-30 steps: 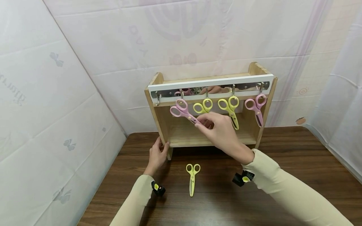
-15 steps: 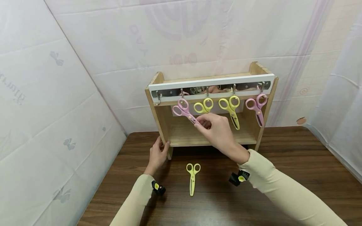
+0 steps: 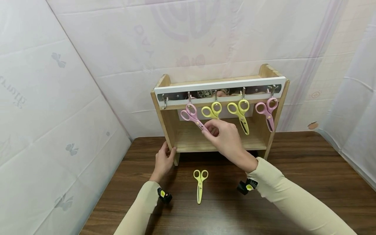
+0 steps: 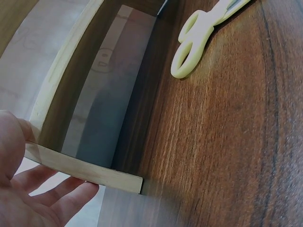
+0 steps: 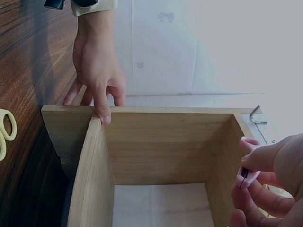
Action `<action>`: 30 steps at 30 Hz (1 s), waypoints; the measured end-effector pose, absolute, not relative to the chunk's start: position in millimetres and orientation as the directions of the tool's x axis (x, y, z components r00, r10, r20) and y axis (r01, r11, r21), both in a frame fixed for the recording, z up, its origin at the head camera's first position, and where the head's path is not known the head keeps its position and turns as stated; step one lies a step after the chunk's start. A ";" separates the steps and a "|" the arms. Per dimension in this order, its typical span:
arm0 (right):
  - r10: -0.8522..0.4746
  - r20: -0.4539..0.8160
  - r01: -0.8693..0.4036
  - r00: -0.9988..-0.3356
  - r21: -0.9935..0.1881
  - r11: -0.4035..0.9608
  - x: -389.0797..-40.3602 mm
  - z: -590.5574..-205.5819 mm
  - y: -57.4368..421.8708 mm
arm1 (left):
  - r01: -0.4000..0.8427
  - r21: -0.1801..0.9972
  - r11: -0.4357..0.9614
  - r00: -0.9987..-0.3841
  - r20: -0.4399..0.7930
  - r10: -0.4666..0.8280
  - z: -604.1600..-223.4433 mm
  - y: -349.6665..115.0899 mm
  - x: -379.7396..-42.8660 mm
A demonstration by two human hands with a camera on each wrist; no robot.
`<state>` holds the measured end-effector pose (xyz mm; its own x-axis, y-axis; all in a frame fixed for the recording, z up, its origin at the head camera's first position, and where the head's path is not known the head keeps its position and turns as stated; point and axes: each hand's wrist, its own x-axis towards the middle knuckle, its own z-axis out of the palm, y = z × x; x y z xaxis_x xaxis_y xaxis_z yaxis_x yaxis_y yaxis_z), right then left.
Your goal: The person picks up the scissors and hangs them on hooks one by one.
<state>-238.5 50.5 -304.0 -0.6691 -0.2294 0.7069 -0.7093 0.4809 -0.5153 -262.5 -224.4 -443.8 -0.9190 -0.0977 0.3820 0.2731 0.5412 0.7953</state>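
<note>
In the head view, my right hand (image 3: 227, 138) pinches a pair of pink scissors (image 3: 197, 123) by the blades, handles tilted up to the left. One finger loop overlaps the second metal hook (image 3: 189, 95) from the left. My left hand (image 3: 163, 163) grips the lower left side panel of a small wooden shelf (image 3: 162, 125). The left wrist view shows the fingers behind that panel (image 4: 85, 169) and the thumb at its front. Seen from the right wrist, the pink scissors (image 5: 246, 174) sit between thumb and fingers, beside the shelf's hook rail.
Two yellow scissors (image 3: 215, 115) (image 3: 242, 118) and another pink pair (image 3: 268, 114) hang from hooks to the right. The leftmost hook (image 3: 164, 101) is bare. On the dark wooden table (image 3: 126, 195) lies a yellow pair (image 3: 200, 186) in front of the shelf. Printed cloth walls (image 3: 132, 39) stand behind.
The right hand and the pink scissors have shifted slightly right and down, the upper loop staying by the second hook. The left hand stays on the shelf panel.
</note>
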 end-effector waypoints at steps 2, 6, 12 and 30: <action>-0.230 0.696 -0.700 -0.680 -0.522 0.487 -237.4 -306.0 49.8 | 0.276 0.793 0.544 -0.918 0.385 -0.095 -444.1 -224.6 -262.4; -0.233 0.667 -0.673 -0.707 -0.534 0.512 -236.5 -310.8 48.2 | 0.271 0.795 0.543 -0.920 0.380 -0.096 -444.3 -224.6 -262.5; -0.220 0.648 -0.648 -0.729 -0.550 0.527 -238.0 -316.9 46.1 | 0.262 0.797 0.545 -0.922 0.374 -0.103 -444.4 -224.4 -262.8; -0.200 0.627 -0.609 -0.753 -0.548 0.574 -250.5 -328.9 28.5 | 0.245 0.803 0.543 -0.929 0.355 -0.105 -443.0 -224.4 -262.4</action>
<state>-250.5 28.5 -328.9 -0.7526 -0.2004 0.6272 -0.6091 0.5736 -0.5477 -262.4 -224.4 -443.0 -0.9291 -0.1050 0.3547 0.2451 0.5433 0.8030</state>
